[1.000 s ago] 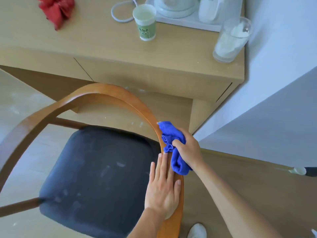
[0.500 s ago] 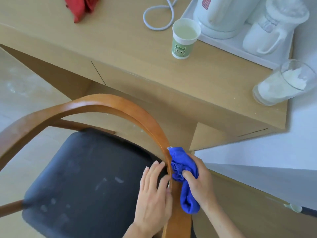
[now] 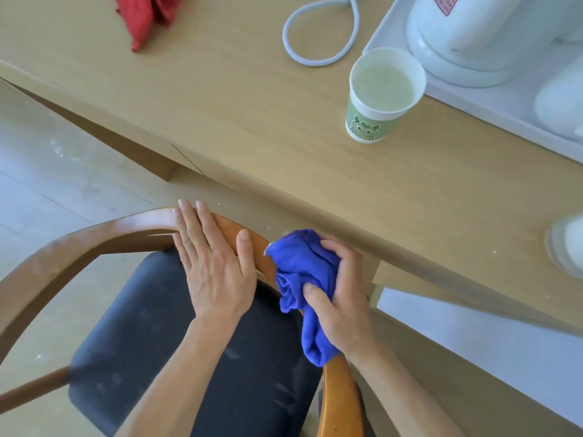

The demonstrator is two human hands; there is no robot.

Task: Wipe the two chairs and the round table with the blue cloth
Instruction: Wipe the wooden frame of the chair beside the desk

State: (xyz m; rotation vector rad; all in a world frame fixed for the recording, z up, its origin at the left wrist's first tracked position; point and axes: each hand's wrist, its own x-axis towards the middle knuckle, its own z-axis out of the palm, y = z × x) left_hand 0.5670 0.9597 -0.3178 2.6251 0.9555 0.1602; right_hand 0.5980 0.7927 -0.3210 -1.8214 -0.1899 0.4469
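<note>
Blue cloth: the bunched blue microfibre cloth (image 3: 303, 279) is pressed on the right-hand bend of the curved wooden backrest rail (image 3: 94, 244) of the chair with the dark padded seat (image 3: 151, 342).
Right fingers: the right hand (image 3: 340, 298) has its fingers (image 3: 334, 247) and thumb curled round the cloth, gripping it in a wad.
Left fingers: the left hand (image 3: 211, 266) lies flat, fingers straight and close together, resting on the top of the rail just beside the cloth.
Doing it well: I judge the rail is being wiped; keep the flat hand steadying the frame, wrap the cloth over both faces of the rail, and follow the curve in 1 long pass.
Around: the light wooden worktop (image 3: 220, 99) carries a green-and-white paper cup (image 3: 378, 99), a grey looped cable (image 3: 318, 33), a red crumpled cloth (image 3: 148, 14) and a white kettle (image 3: 473, 29) on a white tray (image 3: 504, 105).
In the way: the worktop edge sits close behind the rail, so room for the knuckles looks tight; a glass jar (image 3: 568, 247) stands at the right edge.
</note>
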